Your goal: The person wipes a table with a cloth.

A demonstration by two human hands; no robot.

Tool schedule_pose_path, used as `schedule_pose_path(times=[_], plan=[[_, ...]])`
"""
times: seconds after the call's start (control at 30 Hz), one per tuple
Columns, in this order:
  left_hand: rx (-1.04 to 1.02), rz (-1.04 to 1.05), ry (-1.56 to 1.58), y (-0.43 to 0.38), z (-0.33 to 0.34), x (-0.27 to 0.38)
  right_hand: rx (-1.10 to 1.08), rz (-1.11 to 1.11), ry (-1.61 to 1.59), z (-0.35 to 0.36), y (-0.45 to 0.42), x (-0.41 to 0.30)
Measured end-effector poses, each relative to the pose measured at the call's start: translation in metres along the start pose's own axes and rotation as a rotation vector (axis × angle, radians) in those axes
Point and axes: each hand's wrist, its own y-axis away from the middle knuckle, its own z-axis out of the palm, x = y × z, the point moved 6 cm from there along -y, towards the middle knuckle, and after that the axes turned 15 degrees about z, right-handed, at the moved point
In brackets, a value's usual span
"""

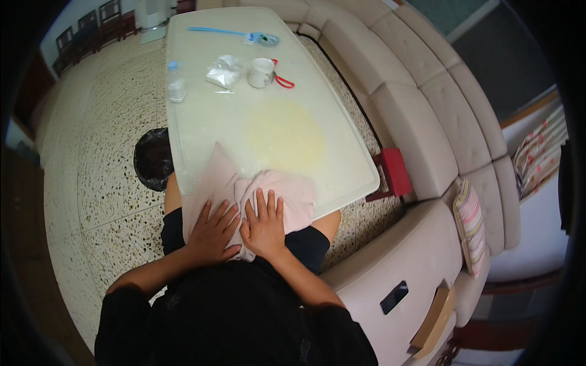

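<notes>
A pale pink cloth (293, 194), rumpled and creased, lies over the near end of the cream table (215, 121) and hangs past its edge towards my lap. My left hand (214, 231) rests flat on the cloth's left part, fingers spread. Just right of the middle crease, my right hand (264, 224) presses on the cloth with its fingers a little apart and pointing away from me. Neither hand grips the fabric. One corner of the cloth points up the table on the left. A large yellowish round patch (284, 132) shows on the tabletop beyond the cloth.
Farther up stand a capped clear bottle (176, 84), a clear plastic packet (224, 73), a white mug (261, 73) beside red-handled scissors (284, 81), and a blue-handled brush (229, 32). A black-lined bin (153, 158), red stool (394, 171) and beige sofa (412, 123) flank the table. A phone (394, 297) lies on the seat.
</notes>
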Motion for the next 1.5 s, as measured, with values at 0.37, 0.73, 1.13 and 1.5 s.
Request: schedule_pose_path(times=[0.37,0.73,1.13,1.5], plan=[[0.081,0.046,0.011,-0.142,0.039,0.009,0.044,0.007,-0.005,-0.042,-0.045,0.139],[-0.004,0.001,0.043,-0.303,0.090,-0.001,0.075,0.160,0.127,-0.075,-0.104,0.302],[-0.095,-0.092,-0.034,-0.393,0.102,-0.081,0.027,0.693,0.342,-0.057,-0.205,0.349],[-0.168,-0.221,-0.136,-0.300,0.060,-0.184,0.006,0.640,0.306,-0.001,-0.244,0.236]])
